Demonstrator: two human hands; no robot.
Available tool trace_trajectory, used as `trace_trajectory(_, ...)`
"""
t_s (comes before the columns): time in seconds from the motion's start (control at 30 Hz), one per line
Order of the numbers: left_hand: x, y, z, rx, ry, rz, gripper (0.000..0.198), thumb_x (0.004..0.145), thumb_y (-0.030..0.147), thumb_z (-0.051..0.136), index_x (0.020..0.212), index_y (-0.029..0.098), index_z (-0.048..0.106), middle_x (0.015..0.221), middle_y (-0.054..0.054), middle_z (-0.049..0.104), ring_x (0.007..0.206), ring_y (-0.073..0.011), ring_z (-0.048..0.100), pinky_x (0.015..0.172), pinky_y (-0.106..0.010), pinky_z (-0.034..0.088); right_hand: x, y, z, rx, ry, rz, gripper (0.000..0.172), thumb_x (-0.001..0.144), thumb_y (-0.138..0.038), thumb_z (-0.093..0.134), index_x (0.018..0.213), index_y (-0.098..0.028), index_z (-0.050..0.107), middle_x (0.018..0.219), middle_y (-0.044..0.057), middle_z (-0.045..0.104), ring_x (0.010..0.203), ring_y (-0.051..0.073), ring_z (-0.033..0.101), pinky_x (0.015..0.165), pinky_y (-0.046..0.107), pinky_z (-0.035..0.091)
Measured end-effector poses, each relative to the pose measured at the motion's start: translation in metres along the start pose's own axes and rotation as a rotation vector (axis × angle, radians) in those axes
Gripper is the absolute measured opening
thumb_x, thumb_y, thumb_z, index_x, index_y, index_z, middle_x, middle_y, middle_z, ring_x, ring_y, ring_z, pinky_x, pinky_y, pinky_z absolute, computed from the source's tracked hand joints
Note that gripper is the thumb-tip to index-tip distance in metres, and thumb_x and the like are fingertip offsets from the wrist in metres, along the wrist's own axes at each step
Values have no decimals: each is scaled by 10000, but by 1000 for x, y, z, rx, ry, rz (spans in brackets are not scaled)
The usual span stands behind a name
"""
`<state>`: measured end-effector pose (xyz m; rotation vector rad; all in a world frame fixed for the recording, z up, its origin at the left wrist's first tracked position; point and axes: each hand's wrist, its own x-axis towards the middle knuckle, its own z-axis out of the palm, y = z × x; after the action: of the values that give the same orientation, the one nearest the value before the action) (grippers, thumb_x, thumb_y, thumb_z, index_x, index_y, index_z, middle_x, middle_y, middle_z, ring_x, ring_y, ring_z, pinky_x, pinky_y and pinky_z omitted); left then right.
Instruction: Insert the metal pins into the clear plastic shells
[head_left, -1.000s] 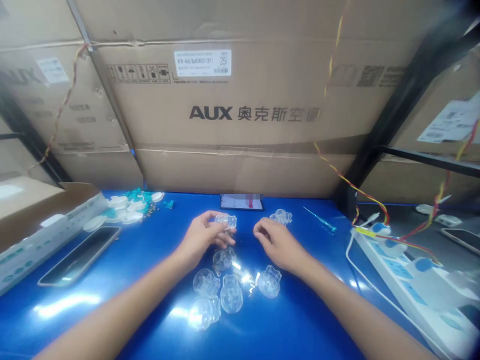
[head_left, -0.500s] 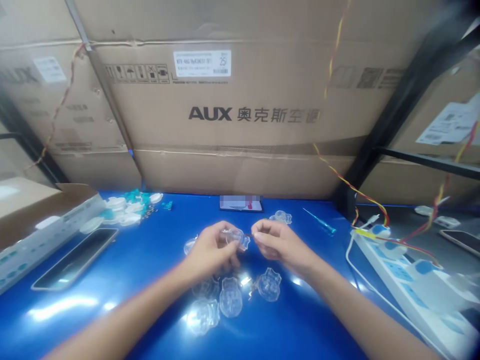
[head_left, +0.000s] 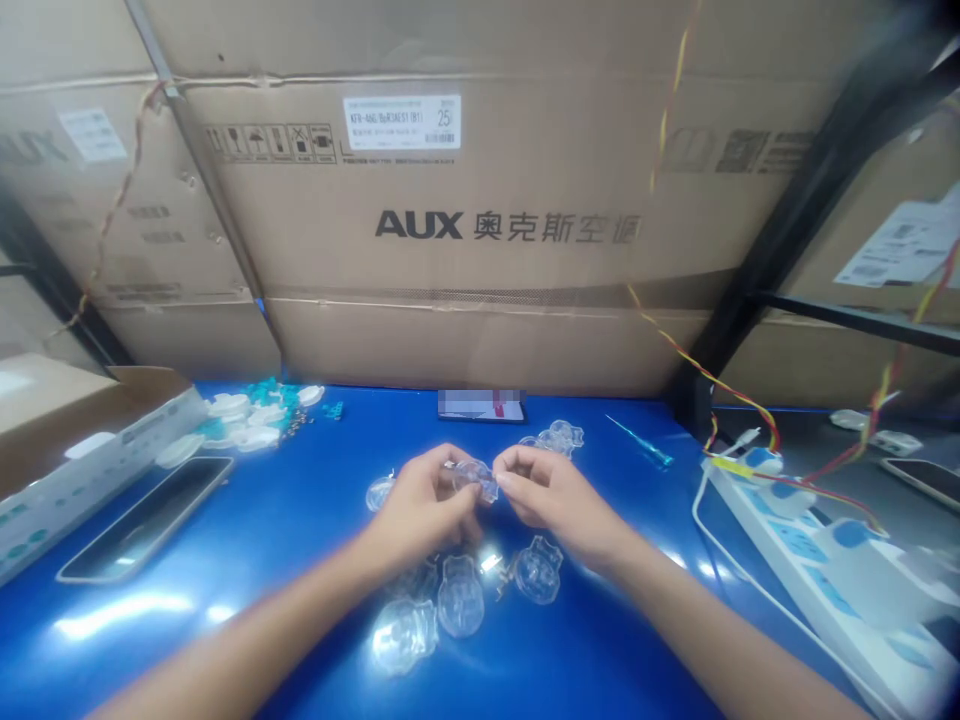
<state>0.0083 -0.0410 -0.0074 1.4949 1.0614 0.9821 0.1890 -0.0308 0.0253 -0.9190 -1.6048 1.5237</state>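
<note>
The left hand (head_left: 421,503) and right hand (head_left: 553,490) are together above the middle of the blue counter (head_left: 157,640), both closed on a clear plastic cover (head_left: 474,478). The left hand's fingers wrap its left side, while the right hand's fingertips (head_left: 505,480) pinch its right edge. The cover sits between the hands, at about 12 o'clock from the left hand and 9 o'clock from the right.

It looks light and stiff, but the thin moulded plastic may be brittle and its smooth surface slippery, so the outer rim seems the surest place to hold.

Just below the hands, at about 6 o'clock, lies a loose group of clear covers (head_left: 460,597) with small metal pieces (head_left: 498,567) among them. Another clear cover (head_left: 380,492) rests at 10 o'clock from the left hand, and a stacked pair of clear covers (head_left: 558,436) lies at 12 o'clock from the right hand. Further out at 2 o'clock is a slim teal screwdriver (head_left: 643,447), and white and teal parts (head_left: 247,420) are heaped at 10 o'clock.
</note>
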Motion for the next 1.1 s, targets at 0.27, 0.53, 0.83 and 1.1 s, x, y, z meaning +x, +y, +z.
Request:
trace_trajectory(0.27,-1,1,0,41,1,14,208,838,301,558,995,166,538,628,-40,686,502,-179,661,440,-231,487,1,2,-1,-89,10,-37,219,818,-367,614,773,-164,543,635,-38,488,507,63,353,469,206,267)
trace_trajectory(0.53,-2,1,5,32,30,18,219,841,325,558,1000,176,534,600,-28,678,470,-171,644,430,-232,491,2,5,4,-196,69,-74,131,824,-282,573,773,-162,554,673,-24,529,580,93,448,547,223,350)
trace_trajectory(0.83,-5,0,5,108,72,77,220,848,328,552,1016,185,549,628,-17,678,508,-179,662,451,-241,503,3,7,6,-337,137,-110,104,833,-245,543,782,-164,582,700,-4,570,634,120,500,582,233,391)
trace_trajectory(1.1,-4,2,4,65,35,77,243,859,340,556,1043,182,540,658,-38,687,515,-184,667,463,-250,503,6,15,6,-383,265,-125,79,796,-245,595,774,-172,578,623,-25,547,559,109,472,526,226,375)
